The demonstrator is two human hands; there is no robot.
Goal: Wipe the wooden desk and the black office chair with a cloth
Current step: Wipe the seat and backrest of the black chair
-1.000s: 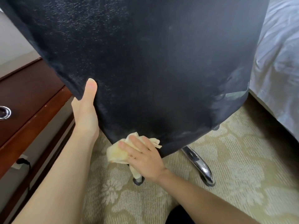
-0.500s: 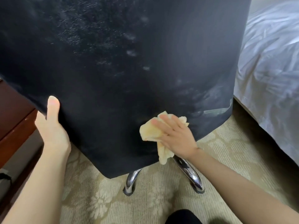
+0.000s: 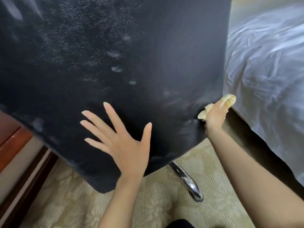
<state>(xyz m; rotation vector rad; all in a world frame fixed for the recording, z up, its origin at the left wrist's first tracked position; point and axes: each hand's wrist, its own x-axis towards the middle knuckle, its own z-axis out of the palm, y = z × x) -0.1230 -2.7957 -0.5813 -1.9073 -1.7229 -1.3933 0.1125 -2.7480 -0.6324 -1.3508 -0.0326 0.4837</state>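
Two grips at black chair (image 3: 131,63): left grip (image 3: 121,145) wide, flat; right grip (image 3: 213,117) around yellow cloth (image 3: 230,100).

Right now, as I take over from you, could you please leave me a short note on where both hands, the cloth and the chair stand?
Left hand: open, fingers spread, laid on the lower back of the black chair, seemingly to steady it.
Right hand: grips the yellow cloth against the chair's right edge, beside the bed.
Wooden desk: only a corner shows at far left, and I cannot tell if it has been wiped.
Done: wiping of the chair back is under way.
Left: pale smudges mid-back. The seat and arms are out of view.
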